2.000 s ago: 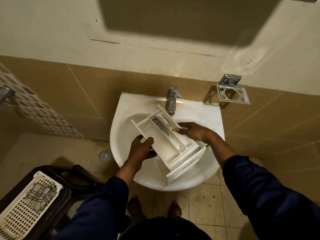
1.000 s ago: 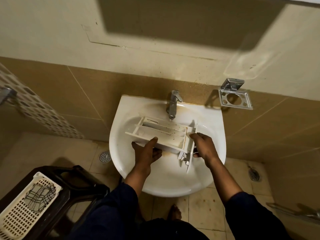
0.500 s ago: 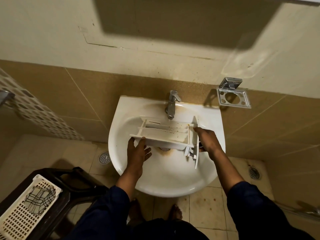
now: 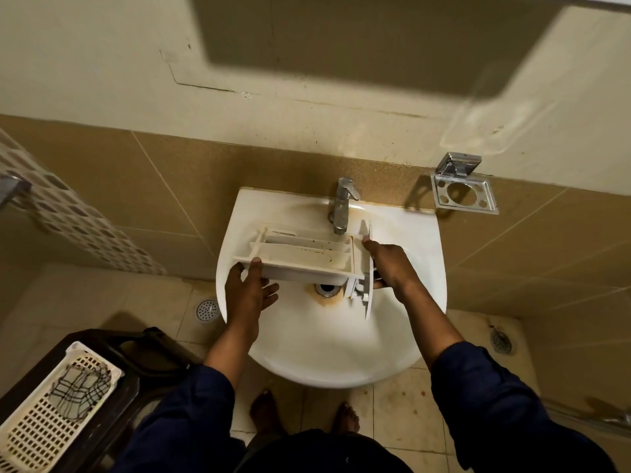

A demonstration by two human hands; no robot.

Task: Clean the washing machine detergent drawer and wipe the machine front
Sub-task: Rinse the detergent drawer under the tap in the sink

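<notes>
Over one sink (image 4: 324, 353), one detergent drawer (image 4: 300, 259), right hand (image 4: 389, 268) gripping its front, left hand (image 4: 247, 295) flat against it.

We hold the detergent drawer (image 4: 307, 259) over the sink (image 4: 324, 343) by the tap (image 4: 341, 206), left hand (image 4: 247, 291) supporting one end, right hand (image 4: 389, 264) gripping its front.
</notes>
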